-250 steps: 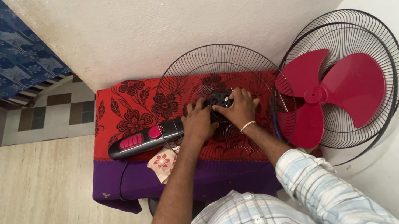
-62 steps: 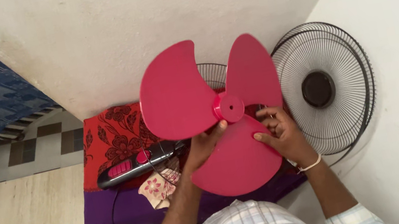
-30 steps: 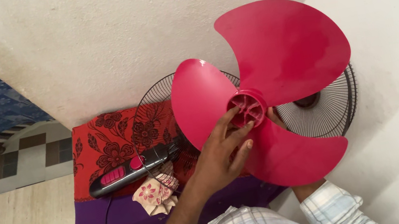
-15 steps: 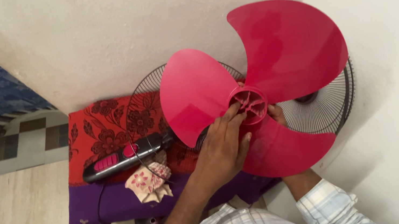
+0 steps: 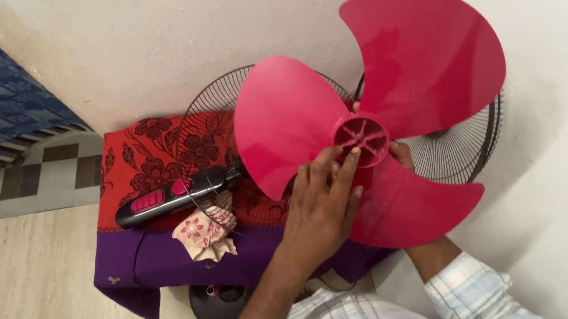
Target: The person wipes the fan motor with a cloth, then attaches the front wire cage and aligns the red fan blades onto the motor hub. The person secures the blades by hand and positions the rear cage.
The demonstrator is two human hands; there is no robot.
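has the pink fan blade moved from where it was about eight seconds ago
Yes. The pink fan blade sat in the wire guard against the right wall then; now both hands hold it lifted toward the camera, in front of the red patterned cloth and that guard.

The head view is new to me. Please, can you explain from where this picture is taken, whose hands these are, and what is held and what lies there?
The camera sits on a person's head and looks down at their own two bare hands. The left hand grips the pink fan blade near its hub; the right hand is mostly hidden behind it. Below, a red and purple cloth covers a low surface. On it lie the dark fan body and a small floral rag. Two wire grilles stand by the wall.
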